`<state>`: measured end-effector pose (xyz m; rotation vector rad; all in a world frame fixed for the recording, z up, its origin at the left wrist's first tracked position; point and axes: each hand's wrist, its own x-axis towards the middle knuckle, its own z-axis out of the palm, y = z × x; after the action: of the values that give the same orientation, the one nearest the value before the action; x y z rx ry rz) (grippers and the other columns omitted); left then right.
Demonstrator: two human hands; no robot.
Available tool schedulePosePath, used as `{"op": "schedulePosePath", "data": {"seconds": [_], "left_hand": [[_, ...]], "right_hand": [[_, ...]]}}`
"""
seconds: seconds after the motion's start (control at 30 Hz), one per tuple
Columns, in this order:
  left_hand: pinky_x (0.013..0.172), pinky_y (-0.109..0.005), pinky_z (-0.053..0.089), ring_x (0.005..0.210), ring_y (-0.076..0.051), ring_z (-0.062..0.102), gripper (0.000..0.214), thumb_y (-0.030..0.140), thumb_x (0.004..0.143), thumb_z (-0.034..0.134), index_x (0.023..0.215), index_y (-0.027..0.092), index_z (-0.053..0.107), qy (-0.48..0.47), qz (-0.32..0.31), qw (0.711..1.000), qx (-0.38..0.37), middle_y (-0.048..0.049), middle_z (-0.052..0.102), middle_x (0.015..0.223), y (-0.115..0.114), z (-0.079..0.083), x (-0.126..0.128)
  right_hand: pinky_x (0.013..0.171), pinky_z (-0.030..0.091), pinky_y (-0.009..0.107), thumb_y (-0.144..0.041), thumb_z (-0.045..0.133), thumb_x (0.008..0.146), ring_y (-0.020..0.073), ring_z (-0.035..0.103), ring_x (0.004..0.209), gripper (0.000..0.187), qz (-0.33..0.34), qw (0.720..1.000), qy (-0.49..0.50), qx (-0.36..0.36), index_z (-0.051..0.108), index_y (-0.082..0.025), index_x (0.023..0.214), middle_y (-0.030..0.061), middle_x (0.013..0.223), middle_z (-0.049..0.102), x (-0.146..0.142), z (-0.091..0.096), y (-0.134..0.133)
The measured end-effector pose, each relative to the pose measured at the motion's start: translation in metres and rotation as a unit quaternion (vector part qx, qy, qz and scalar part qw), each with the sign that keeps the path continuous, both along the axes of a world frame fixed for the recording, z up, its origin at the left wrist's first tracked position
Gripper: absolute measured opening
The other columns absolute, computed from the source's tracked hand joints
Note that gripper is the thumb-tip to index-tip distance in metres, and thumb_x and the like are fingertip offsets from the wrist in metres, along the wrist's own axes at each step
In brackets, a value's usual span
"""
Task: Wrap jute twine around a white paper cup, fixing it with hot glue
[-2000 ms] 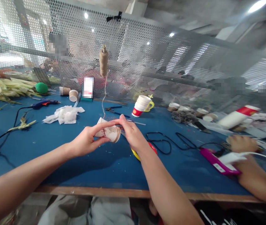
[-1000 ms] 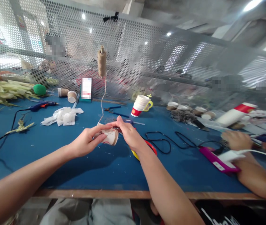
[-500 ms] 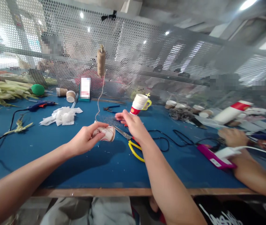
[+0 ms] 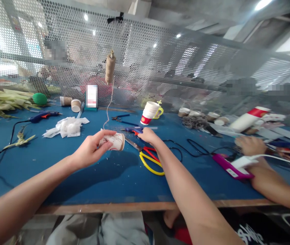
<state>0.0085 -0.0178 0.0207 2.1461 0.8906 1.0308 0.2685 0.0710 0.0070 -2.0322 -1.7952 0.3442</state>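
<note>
My left hand (image 4: pixel 93 147) is wrapped round a white printed paper cup (image 4: pixel 116 141), tilted on its side above the table. A thin twine (image 4: pixel 108 114) runs from the cup's back end up to a hanging spool (image 4: pixel 110 68). Farther right, my right hand (image 4: pixel 150 135) has its fingers closed round the grip of a blue glue gun (image 4: pixel 131 129), whose nozzle points left. Between my hands lies a pair of scissors (image 4: pixel 147 161) with red and yellow handles, partly under my right forearm.
Behind the glue gun are pliers (image 4: pixel 121 119) and stacked paper cups (image 4: pixel 150 112). White cloth scraps (image 4: pixel 69 127) and another glue gun (image 4: pixel 42 115) lie left. At right, a co-worker's hand (image 4: pixel 250 146) is near a purple power strip (image 4: pixel 230 166). A perforated metal screen (image 4: pixel 139 68) stands behind.
My right hand has moved from hovering with fingers apart over the scissors to the glue gun and closed on its grip. My left hand still holds the cup.
</note>
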Motion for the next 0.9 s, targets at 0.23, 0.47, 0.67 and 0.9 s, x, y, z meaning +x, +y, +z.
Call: {"op": "schedulePosePath", "data": {"seconds": [0.23,0.47,0.67,0.9], "left_hand": [[0.052,-0.019,0.04,0.055,-0.009,0.048,0.033,0.034,0.087,0.037,0.106,0.013,0.053,-0.063,0.05,0.997,-0.004,-0.0015,0.058,0.069,0.002,-0.002,0.001],[0.052,-0.019,0.041,0.056,-0.009,0.049,0.031,0.034,0.088,0.037,0.102,0.013,0.055,-0.071,0.081,0.994,0.03,-0.0018,0.06,0.069,0.007,-0.006,0.0],[0.056,-0.018,0.044,0.058,-0.008,0.055,0.026,0.027,0.086,0.04,0.102,0.013,0.054,-0.007,0.094,0.99,0.101,-0.0023,0.064,0.074,0.018,-0.007,-0.005],[0.057,-0.018,0.046,0.061,-0.009,0.058,0.025,0.025,0.086,0.04,0.103,0.013,0.053,0.005,0.087,0.991,0.105,-0.0029,0.066,0.075,0.023,-0.008,-0.006]], "right_hand": [[0.054,0.05,0.023,-0.02,0.048,0.075,0.0097,0.056,0.053,0.005,0.032,0.971,0.237,0.031,0.049,-0.016,0.072,0.0007,0.059,0.057,-0.019,0.042,-0.039],[0.04,0.041,0.02,-0.029,0.061,0.067,0.0079,0.049,0.043,0.019,0.168,0.898,0.401,0.064,0.059,-0.013,0.077,-0.0011,0.054,0.055,-0.035,0.061,-0.086],[0.04,0.04,0.023,-0.035,0.06,0.072,0.0083,0.043,0.036,0.019,0.181,0.946,0.254,0.09,0.057,-0.016,0.072,-0.0052,0.042,0.047,-0.033,0.055,-0.104],[0.059,0.047,0.027,-0.031,0.057,0.074,0.017,0.061,0.062,0.015,0.196,0.961,0.109,0.162,0.064,-0.018,0.074,0.0019,0.064,0.065,-0.036,0.053,-0.11]]}}
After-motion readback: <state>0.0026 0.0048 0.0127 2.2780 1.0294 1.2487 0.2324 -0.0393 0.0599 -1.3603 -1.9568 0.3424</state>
